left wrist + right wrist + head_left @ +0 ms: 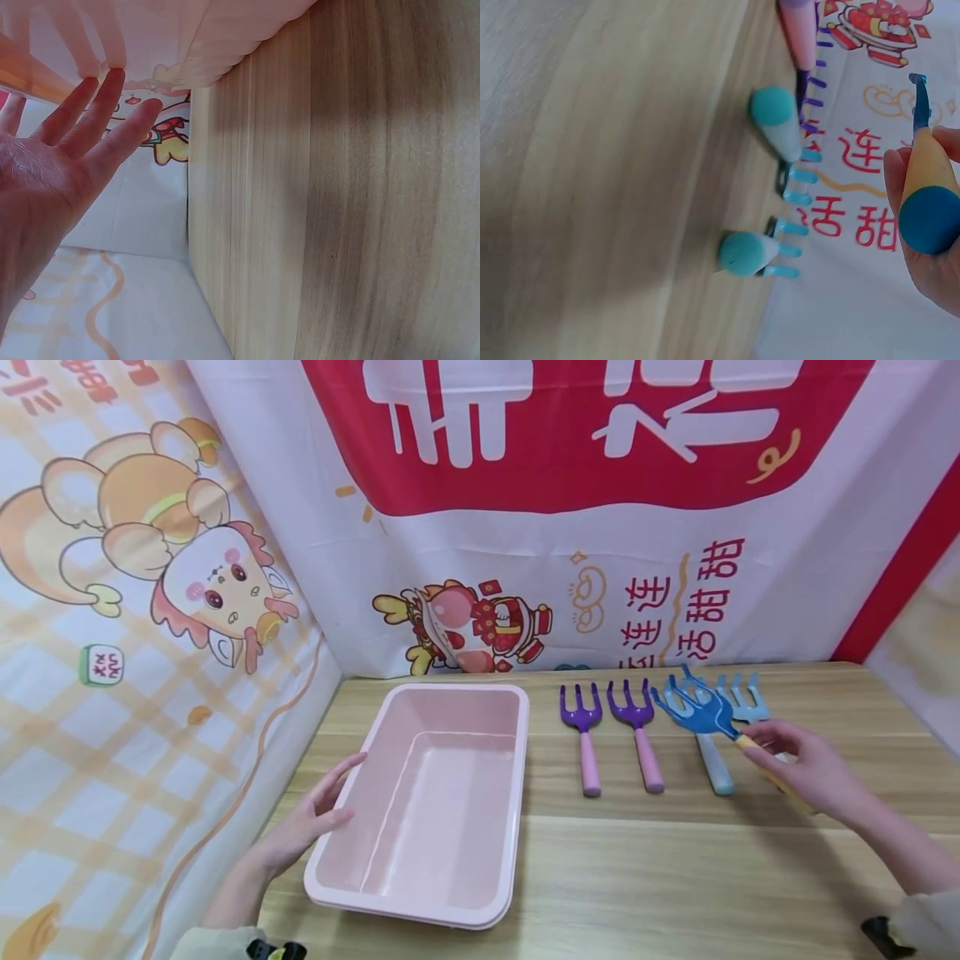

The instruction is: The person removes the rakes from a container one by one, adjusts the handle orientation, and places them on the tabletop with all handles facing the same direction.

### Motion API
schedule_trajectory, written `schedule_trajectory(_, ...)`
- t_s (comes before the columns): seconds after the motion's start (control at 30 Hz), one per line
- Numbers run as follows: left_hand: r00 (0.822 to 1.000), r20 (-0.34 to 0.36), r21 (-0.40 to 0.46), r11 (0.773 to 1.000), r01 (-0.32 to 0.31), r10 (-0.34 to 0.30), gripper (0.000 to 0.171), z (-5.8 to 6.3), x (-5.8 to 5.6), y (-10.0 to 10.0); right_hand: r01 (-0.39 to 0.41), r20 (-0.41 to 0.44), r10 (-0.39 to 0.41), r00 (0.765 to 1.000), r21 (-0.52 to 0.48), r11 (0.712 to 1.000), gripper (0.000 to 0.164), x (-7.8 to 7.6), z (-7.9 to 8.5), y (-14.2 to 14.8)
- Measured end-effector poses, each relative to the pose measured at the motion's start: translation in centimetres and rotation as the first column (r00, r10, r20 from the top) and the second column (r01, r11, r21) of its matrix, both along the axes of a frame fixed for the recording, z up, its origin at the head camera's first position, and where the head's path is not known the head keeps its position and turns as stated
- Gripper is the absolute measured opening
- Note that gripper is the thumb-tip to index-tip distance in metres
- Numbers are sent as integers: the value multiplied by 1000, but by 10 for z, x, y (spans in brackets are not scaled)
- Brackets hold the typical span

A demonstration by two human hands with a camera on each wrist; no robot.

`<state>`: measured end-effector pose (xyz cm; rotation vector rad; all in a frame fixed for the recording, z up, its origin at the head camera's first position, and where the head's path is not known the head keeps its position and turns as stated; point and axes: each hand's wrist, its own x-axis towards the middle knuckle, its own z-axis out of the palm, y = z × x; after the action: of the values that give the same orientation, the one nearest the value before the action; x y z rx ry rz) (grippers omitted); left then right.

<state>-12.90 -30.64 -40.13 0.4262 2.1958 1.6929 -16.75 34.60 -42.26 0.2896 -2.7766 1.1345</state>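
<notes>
A pale pink rectangular basin [442,827] stands left of centre on the table. My left hand [311,818] touches its left side with fingers fairly straight; in the left wrist view the fingertips [142,120] lie near the outer wall. My right hand [806,768] holds a blue garden hand fork [701,710] by its yellow handle [930,169], raised above the table with the tines towards the left. Beneath it lie two light-blue hand forks, one with its handle [714,766] in plain sight, the other [750,697] partly hidden by my right hand.
Two purple hand forks with pink handles, one on the left [588,752] and one on the right [641,743], lie between the basin and the light-blue forks. A printed cloth [480,568] hangs behind the wooden table [637,877], and another cloth [75,718] borders its left side.
</notes>
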Motion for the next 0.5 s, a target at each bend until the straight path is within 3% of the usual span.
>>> schedule_trajectory(0.5,1000,0,17,1000,8,-8,68,-1,0,1,144,-76,-145,986,-20,989,37,-13,-24,28)
